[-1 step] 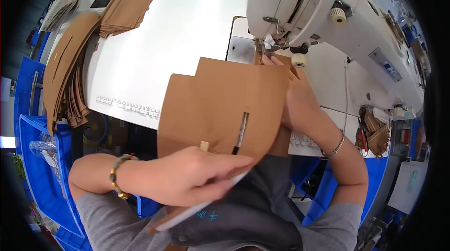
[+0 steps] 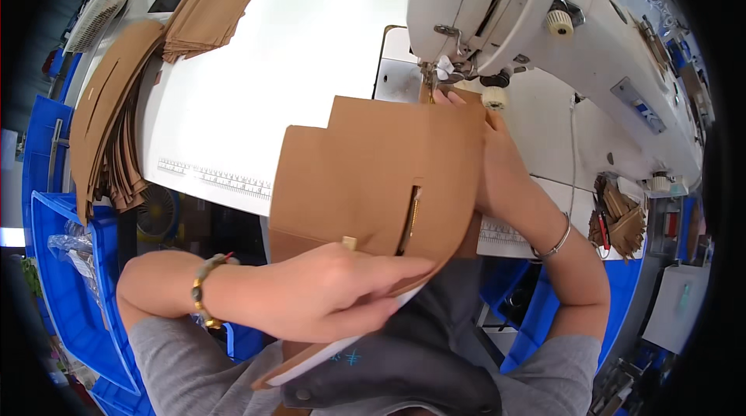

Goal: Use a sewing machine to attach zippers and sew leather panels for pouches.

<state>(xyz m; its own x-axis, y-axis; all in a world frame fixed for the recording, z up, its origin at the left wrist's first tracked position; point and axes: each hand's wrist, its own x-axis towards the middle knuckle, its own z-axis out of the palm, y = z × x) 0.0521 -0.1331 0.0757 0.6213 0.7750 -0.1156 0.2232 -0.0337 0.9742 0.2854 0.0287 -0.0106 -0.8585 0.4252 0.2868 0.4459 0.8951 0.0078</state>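
A large brown leather-like panel [image 2: 365,152] with a stepped upper edge spans the front of the sewing table. Gold zipper teeth [image 2: 415,210] show through its narrow slot. My left hand [image 2: 334,291] pinches the panel's lower edge, where a pale underside folds into view. At the upper right corner, my right hand [image 2: 501,159] is closed on the panel, its fingertips just below the sewing machine's needle area [image 2: 431,78]. Part of the right fingers is hidden behind the panel. A brown piece lies under the presser foot; how it joins the panel is hidden.
The white sewing machine [image 2: 536,19] overhangs the right side. Brown flat pieces [image 2: 221,8] are stacked at the far left, and slotted panels [image 2: 109,105] drape over the left edge. Brown scraps [image 2: 622,218] lie at right. A blue bin [image 2: 74,291] stands at lower left.
The panel has shifted slightly to the right, with my left hand moving along with it. More of the zipper's gold teeth now show in the slot. My right hand has barely moved.
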